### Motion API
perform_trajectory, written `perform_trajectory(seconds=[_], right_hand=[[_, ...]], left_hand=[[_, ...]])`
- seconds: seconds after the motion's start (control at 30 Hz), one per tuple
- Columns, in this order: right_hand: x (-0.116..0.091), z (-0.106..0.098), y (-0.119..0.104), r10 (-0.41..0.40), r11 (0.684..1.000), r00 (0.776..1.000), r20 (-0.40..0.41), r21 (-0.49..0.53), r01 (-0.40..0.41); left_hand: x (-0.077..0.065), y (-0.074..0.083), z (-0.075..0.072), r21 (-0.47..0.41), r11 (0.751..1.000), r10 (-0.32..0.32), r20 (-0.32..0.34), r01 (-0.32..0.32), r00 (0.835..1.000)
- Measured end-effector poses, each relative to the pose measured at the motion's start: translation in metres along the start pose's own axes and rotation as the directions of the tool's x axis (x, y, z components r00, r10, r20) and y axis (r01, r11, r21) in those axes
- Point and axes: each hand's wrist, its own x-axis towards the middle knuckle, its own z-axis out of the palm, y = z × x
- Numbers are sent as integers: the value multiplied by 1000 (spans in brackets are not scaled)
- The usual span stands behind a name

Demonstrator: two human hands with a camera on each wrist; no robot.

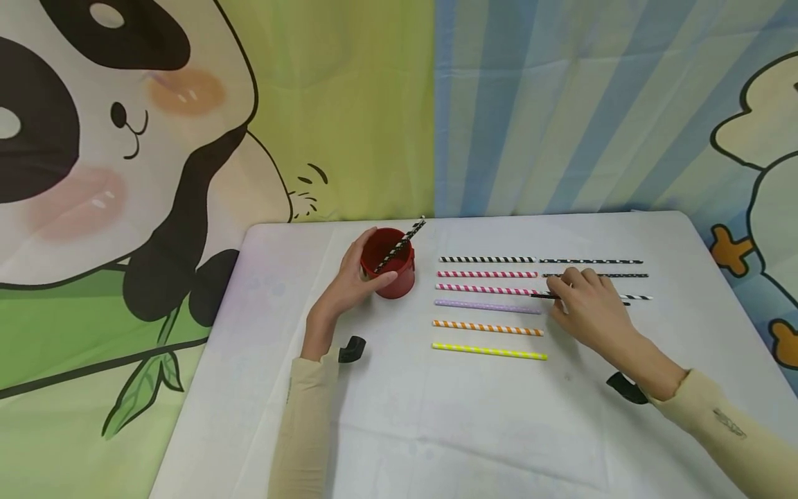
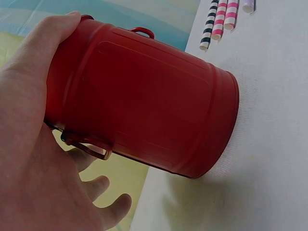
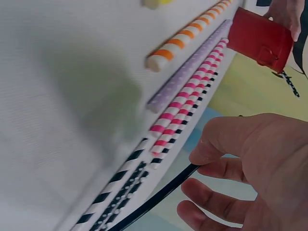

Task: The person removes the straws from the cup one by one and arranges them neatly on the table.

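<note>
My left hand (image 1: 350, 281) grips a small red bucket (image 2: 144, 91) near its rim, the thumb on one side and fingers on the other. A black straw with white markings (image 1: 406, 239) leans inside the bucket and sticks out over the rim. On the right, my right hand (image 1: 592, 312) pinches a thin plain black straw (image 3: 168, 187) between thumb and index finger, just above the straws. Beneath that hand lie a black-and-white striped straw (image 3: 113, 183) and two black straws with white markings, one of them a dotted straw (image 1: 592, 261).
Left of the right hand, straws lie in parallel rows: black-striped (image 1: 486, 259), red-striped (image 1: 486, 274), pink-striped (image 1: 480, 288), lavender dotted (image 1: 486, 305), orange-striped (image 1: 486, 328) and yellow (image 1: 489, 351). They rest on a white-covered table (image 1: 474, 416). A cartoon-printed curtain (image 1: 368, 104) hangs behind it.
</note>
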Motion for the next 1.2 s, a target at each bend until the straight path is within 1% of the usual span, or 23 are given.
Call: perform_trajectory(seconds=[0.1,0.2,0.43,0.53,0.57,0.73,0.77,0.8,1.2], right_hand=[[-8,2,7,-3,1000,1000,-7,-7,3],[-15,5,14,11,1000,1000,6,-14,-11],[-23,11,25,59,998,992,108,-42,-55],[-25,14,28,70,997,989,130,-48,-64],[-25,15,28,72,997,989,129,-49,-66],[-27,20,31,79,996,990,118,-43,-74],[-28,20,32,80,996,990,117,-42,-75],[-28,21,32,81,996,989,120,-41,-77],[-28,23,31,88,995,986,140,-48,-82]], left_hand=[[0,0,1,0,1000,-5,-1,5,1000],[0,0,1,-5,1000,-4,0,4,1000],[0,0,1,-10,1000,-1,0,1,1000],[1,0,1,-17,1000,8,2,-8,1000],[-1,4,0,-22,1000,3,5,-3,1000],[-1,5,0,-19,1000,-3,3,3,1000],[-1,5,1,-16,1000,-6,3,6,1000],[0,1,1,-11,1000,0,-1,0,1000],[1,0,1,-16,1000,3,1,-3,1000]])
